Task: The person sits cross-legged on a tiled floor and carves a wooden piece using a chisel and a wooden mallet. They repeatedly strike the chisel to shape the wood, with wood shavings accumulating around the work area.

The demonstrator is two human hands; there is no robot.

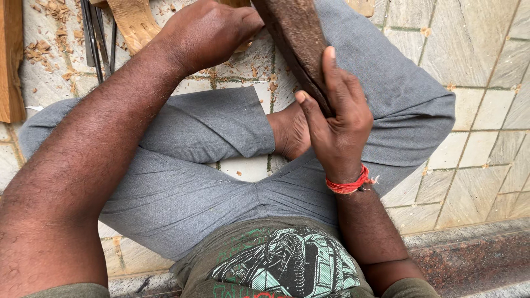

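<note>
Right hand (337,118) | our grip is closed around a dark wooden mallet (295,41) at 12 o'clock, raised for swinging | left hand (207,33) clamps pale carved wood (132,22) at 11 o'clock, steadying it on the tiled floor (469,55).

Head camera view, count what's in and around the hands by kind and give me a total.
Hands: 2, the left hand and the right hand
Dark wooden block in the right hand: 1
Pale curved wood piece under the left hand: 1
Wooden plank at the left edge: 1
Red wrist thread: 1
Total: 6
</note>
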